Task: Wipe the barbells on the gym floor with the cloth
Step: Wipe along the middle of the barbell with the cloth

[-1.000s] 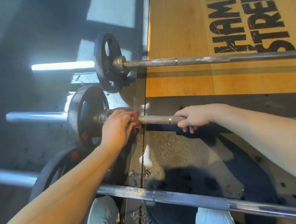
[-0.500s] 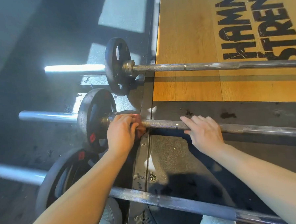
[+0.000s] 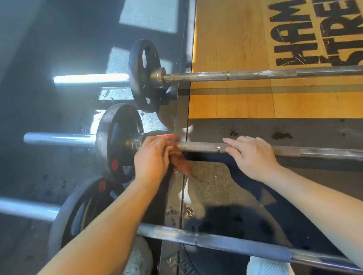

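Note:
Three barbells lie across the floor. On the middle barbell point(image 3: 200, 146), close to its black plate point(image 3: 115, 140), my left hand point(image 3: 151, 160) grips a reddish-brown cloth point(image 3: 181, 162) wrapped around the shaft; a loose end of the cloth hangs below. My right hand point(image 3: 251, 154) rests on the same shaft further right, fingers extended over it. The far barbell point(image 3: 257, 74) crosses the wooden platform. The near barbell point(image 3: 224, 243) runs just above my shoes.
A wooden lifting platform point(image 3: 234, 40) with black lettering fills the upper right. Dark rubber flooring point(image 3: 34, 40) lies to the left. A large plate point(image 3: 75, 214) stands on the near bar. My pale shoes point(image 3: 265, 269) show at the bottom edge.
My right hand loosened its grip on the bar and now lies over it with straighter fingers. My left hand stays by the collar; the cloth end now hangs below.

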